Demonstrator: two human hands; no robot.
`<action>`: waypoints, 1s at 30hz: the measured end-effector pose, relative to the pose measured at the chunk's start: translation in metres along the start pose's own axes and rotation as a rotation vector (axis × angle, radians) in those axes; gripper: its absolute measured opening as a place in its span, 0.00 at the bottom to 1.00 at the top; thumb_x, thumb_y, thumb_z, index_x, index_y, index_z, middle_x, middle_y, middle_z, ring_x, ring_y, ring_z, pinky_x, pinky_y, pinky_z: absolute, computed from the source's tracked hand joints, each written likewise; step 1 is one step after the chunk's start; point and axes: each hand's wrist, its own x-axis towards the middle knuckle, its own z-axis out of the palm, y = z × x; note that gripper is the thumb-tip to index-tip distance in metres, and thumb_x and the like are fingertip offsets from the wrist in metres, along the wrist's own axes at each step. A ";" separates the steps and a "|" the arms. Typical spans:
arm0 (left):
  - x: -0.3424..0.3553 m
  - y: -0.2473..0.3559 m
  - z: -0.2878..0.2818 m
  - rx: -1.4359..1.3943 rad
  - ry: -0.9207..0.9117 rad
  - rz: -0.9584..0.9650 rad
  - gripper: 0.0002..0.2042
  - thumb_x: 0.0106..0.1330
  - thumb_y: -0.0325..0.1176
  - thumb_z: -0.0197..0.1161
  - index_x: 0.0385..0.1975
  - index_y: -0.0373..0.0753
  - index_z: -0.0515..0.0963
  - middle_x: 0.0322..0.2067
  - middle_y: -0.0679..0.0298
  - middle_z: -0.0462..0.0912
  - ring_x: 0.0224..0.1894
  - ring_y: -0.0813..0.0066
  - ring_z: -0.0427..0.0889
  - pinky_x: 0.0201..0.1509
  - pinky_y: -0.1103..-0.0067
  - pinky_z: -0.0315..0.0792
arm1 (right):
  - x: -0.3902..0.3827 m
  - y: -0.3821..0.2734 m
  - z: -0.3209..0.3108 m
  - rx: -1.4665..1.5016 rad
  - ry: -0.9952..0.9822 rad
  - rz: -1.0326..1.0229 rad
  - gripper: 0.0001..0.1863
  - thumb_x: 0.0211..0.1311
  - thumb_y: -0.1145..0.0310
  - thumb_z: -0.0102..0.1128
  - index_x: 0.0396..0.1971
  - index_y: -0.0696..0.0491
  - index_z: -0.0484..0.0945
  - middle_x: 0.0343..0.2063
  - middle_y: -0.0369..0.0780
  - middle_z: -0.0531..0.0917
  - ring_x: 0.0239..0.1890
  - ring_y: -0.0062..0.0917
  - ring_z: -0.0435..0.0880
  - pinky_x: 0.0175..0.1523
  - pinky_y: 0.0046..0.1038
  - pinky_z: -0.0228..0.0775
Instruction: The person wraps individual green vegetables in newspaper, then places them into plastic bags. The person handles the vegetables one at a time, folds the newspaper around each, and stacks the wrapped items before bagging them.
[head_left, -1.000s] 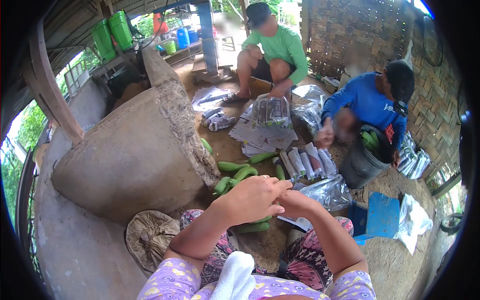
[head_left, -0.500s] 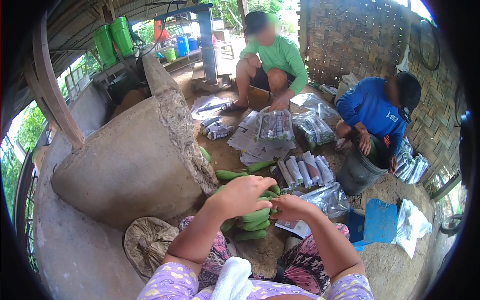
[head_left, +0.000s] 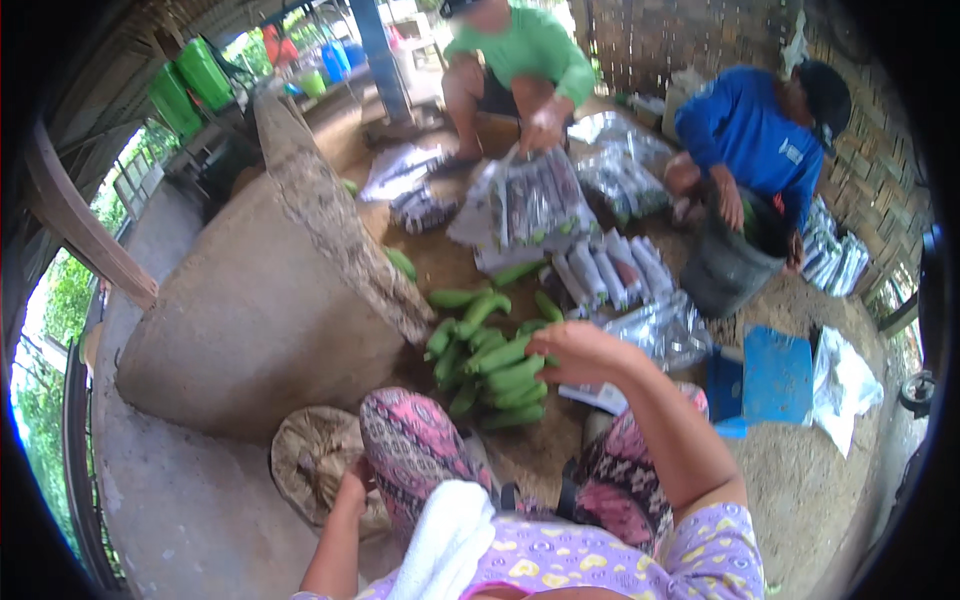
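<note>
A heap of long, smooth green vegetables (head_left: pixel 500 375), like cucumbers, lies on the ground in front of my knees. My right hand (head_left: pixel 575 350) is at the heap's right side, its fingers closed on the end of one green vegetable (head_left: pixel 512 378). My left hand (head_left: pixel 357 474) is low beside my left knee, over a crumpled brown sack (head_left: pixel 310 465); its fingers are blurred and partly hidden. Just beyond the heap, rolls wrapped in newspaper (head_left: pixel 612 272) lie in a row, beside a clear plastic bag (head_left: pixel 665 330).
A curved concrete wall (head_left: pixel 260 310) rises at left. Across from me, a person in green (head_left: pixel 530 50) holds a clear bag of wrapped rolls (head_left: pixel 535 200). To the right, a person in blue (head_left: pixel 745 125) reaches into a dark bucket (head_left: pixel 730 265). A blue plastic container (head_left: pixel 778 375) stands nearer.
My left hand has left the heap and dropped back to the brown sack beside my knee. My right hand stays at the heap's right side. The view has tilted downward.
</note>
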 end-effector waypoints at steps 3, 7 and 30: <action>-0.014 -0.045 0.007 -0.311 -0.182 -0.012 0.25 0.70 0.47 0.51 0.60 0.38 0.71 0.54 0.60 0.78 0.54 0.65 0.77 0.55 0.71 0.71 | 0.004 -0.006 -0.001 -0.056 0.020 -0.042 0.23 0.53 0.59 0.67 0.46 0.56 0.79 0.37 0.47 0.84 0.43 0.44 0.82 0.48 0.39 0.74; -0.031 -0.013 0.008 -0.470 -0.035 0.225 0.24 0.75 0.46 0.44 0.60 0.35 0.70 0.54 0.58 0.77 0.54 0.64 0.77 0.61 0.71 0.68 | 0.009 -0.017 -0.009 -0.016 0.019 0.015 0.22 0.54 0.63 0.67 0.48 0.55 0.78 0.39 0.45 0.83 0.44 0.41 0.82 0.49 0.38 0.73; 0.106 0.185 0.355 -0.832 -0.505 -0.141 0.34 0.67 0.58 0.55 0.65 0.41 0.61 0.62 0.60 0.66 0.64 0.60 0.66 0.70 0.54 0.48 | 0.158 0.070 -0.087 -0.374 0.111 0.100 0.24 0.54 0.57 0.68 0.49 0.53 0.80 0.44 0.47 0.84 0.50 0.38 0.82 0.54 0.36 0.73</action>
